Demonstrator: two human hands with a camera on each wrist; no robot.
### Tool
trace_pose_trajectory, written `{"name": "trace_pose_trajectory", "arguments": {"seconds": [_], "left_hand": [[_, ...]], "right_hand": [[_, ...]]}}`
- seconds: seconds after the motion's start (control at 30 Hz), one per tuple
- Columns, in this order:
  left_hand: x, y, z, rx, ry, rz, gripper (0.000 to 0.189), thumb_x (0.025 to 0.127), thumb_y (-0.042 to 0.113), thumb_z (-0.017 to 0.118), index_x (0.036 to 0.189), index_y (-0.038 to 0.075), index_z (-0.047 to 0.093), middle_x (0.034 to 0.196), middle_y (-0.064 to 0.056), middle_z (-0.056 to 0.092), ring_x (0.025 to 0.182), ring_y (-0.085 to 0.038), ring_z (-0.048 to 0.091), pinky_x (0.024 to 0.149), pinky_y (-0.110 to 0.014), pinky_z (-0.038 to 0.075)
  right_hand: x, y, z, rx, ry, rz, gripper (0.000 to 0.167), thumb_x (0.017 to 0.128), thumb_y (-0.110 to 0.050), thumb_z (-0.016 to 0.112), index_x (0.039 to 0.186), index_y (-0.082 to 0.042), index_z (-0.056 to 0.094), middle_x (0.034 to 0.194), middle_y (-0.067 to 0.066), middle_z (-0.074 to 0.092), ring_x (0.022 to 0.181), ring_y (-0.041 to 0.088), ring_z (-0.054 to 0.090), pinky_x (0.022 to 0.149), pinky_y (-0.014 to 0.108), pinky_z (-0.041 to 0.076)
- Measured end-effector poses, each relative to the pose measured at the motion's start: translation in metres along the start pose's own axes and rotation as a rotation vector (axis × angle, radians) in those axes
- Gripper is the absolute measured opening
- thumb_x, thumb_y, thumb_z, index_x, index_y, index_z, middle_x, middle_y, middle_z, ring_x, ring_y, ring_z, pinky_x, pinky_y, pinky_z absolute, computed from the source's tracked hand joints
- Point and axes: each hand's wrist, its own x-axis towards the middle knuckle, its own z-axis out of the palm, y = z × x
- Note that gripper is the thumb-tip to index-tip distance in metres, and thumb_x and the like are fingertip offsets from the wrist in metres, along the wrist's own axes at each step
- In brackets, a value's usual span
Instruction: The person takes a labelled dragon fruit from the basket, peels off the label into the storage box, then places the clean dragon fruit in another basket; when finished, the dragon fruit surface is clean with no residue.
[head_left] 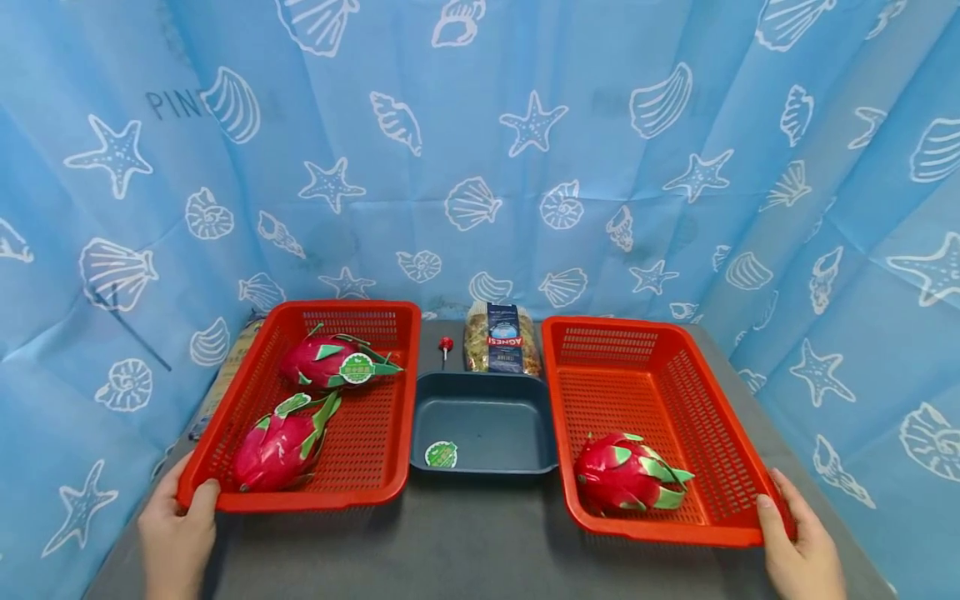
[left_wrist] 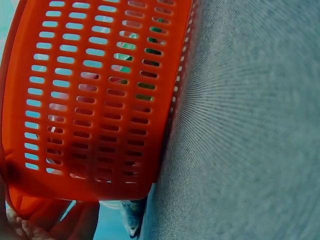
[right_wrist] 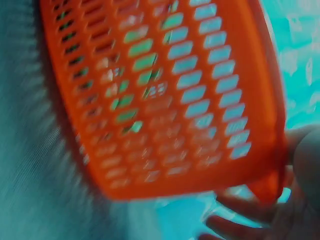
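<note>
My left hand point(head_left: 178, 521) grips the near-left corner of a red-orange plastic basket point(head_left: 360, 498), thumb over the rim. Two dragon fruits lie in that basket, one dragon fruit point(head_left: 279, 450) near the front and another dragon fruit point(head_left: 318, 360) behind it. At the right, my right hand point(head_left: 802, 537) holds the near-right corner of a second basket point(head_left: 720, 535), with its thumb on the rim and fingers outside. One dragon fruit point(head_left: 626, 471) lies at the front of this basket. Both wrist views show the slotted basket walls close up, with the fingers beneath the rim corners.
Between the baskets stands a dark blue tray point(head_left: 487, 421) with a green round sticker point(head_left: 441, 454) inside. Behind it are a bag of pasta point(head_left: 504, 337) and a red lollipop point(head_left: 446, 344). A long package point(head_left: 225, 375) lies beside the left basket. A blue curtain point(head_left: 480, 150) surrounds the grey table point(head_left: 480, 542).
</note>
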Motion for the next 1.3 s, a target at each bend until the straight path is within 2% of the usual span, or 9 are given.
{"name": "trace_pose_trajectory", "arguments": {"seconds": [0.1, 0.17, 0.3, 0.4, 0.5, 0.67, 0.77, 0.97, 1.3], "left_hand": [[0.000, -0.001, 0.000, -0.012, 0.007, 0.015, 0.054, 0.100, 0.016, 0.051, 0.153, 0.007, 0.048, 0.144, -0.019, 0.055, 0.107, -0.029, 0.054, 0.070, -0.004, 0.042], [0.000, -0.002, 0.000, -0.039, 0.020, 0.031, 0.053, 0.100, 0.015, 0.052, 0.152, 0.006, 0.049, 0.141, -0.020, 0.056, 0.104, -0.023, 0.055, 0.071, -0.003, 0.042], [-0.002, -0.005, 0.002, -0.074, 0.036, 0.045, 0.051, 0.100, 0.014, 0.053, 0.150, 0.004, 0.052, 0.136, -0.022, 0.057, 0.093, -0.008, 0.053, 0.067, 0.000, 0.040], [-0.004, -0.007, 0.003, -0.063, 0.034, 0.043, 0.051, 0.101, 0.015, 0.053, 0.151, 0.005, 0.050, 0.138, -0.021, 0.057, 0.097, -0.012, 0.055, 0.070, -0.002, 0.042], [-0.005, -0.009, 0.003, -0.056, 0.037, 0.048, 0.053, 0.102, 0.018, 0.052, 0.154, 0.009, 0.048, 0.144, -0.018, 0.055, 0.107, -0.022, 0.055, 0.079, -0.009, 0.043], [-0.004, -0.011, 0.004, -0.087, 0.052, 0.073, 0.054, 0.102, 0.019, 0.053, 0.155, 0.016, 0.047, 0.149, -0.014, 0.053, 0.113, -0.017, 0.053, 0.086, -0.010, 0.043], [-0.004, -0.011, 0.004, -0.100, 0.056, 0.087, 0.054, 0.102, 0.019, 0.053, 0.155, 0.016, 0.048, 0.148, -0.014, 0.053, 0.111, -0.013, 0.052, 0.086, -0.009, 0.043], [-0.003, -0.013, 0.006, -0.117, 0.069, 0.127, 0.053, 0.101, 0.017, 0.053, 0.154, 0.014, 0.049, 0.146, -0.015, 0.054, 0.107, -0.007, 0.051, 0.083, -0.007, 0.043], [-0.003, -0.013, 0.010, -0.126, 0.063, 0.159, 0.052, 0.101, 0.015, 0.054, 0.152, 0.011, 0.051, 0.145, -0.015, 0.056, 0.109, -0.009, 0.054, 0.081, -0.005, 0.042]], "right_hand": [[-0.002, -0.025, -0.001, -0.094, 0.079, 0.000, 0.059, 0.108, -0.029, 0.049, 0.158, -0.002, 0.034, 0.145, 0.038, 0.042, 0.124, 0.048, 0.050, 0.096, 0.053, 0.047], [-0.006, -0.047, 0.000, -0.091, 0.118, 0.000, 0.060, 0.107, -0.028, 0.051, 0.160, -0.005, 0.034, 0.152, 0.035, 0.037, 0.135, 0.054, 0.036, 0.101, 0.072, 0.033], [-0.018, -0.089, 0.007, -0.006, 0.204, -0.115, 0.058, 0.104, -0.021, 0.059, 0.158, -0.008, 0.041, 0.154, 0.028, 0.039, 0.138, 0.050, 0.037, 0.104, 0.070, 0.032], [-0.026, -0.115, 0.017, 0.081, 0.253, -0.276, 0.058, 0.099, -0.011, 0.067, 0.153, -0.011, 0.049, 0.150, 0.023, 0.045, 0.136, 0.046, 0.041, 0.106, 0.068, 0.034], [-0.031, -0.141, 0.028, 0.149, 0.269, -0.449, 0.063, 0.092, -0.003, 0.073, 0.150, -0.013, 0.054, 0.146, 0.017, 0.051, 0.132, 0.037, 0.046, 0.111, 0.041, 0.039], [-0.040, -0.185, 0.050, 0.216, 0.182, -0.635, 0.067, 0.087, 0.000, 0.077, 0.148, -0.014, 0.056, 0.142, 0.009, 0.056, 0.124, 0.023, 0.053, 0.097, 0.006, 0.035], [-0.047, -0.211, 0.066, 0.222, 0.096, -0.696, 0.063, 0.088, -0.003, 0.077, 0.147, -0.015, 0.057, 0.139, 0.005, 0.057, 0.123, 0.019, 0.055, 0.097, 0.011, 0.042], [-0.058, -0.254, 0.100, 0.301, -0.069, -0.870, 0.059, 0.090, -0.007, 0.077, 0.145, -0.019, 0.059, 0.137, -0.003, 0.058, 0.123, 0.012, 0.055, 0.098, 0.043, 0.053], [-0.069, -0.315, 0.161, 0.343, -0.365, -1.012, 0.050, 0.095, -0.012, 0.074, 0.142, -0.016, 0.061, 0.133, -0.002, 0.059, 0.117, 0.010, 0.058, 0.094, 0.035, 0.054]]}}
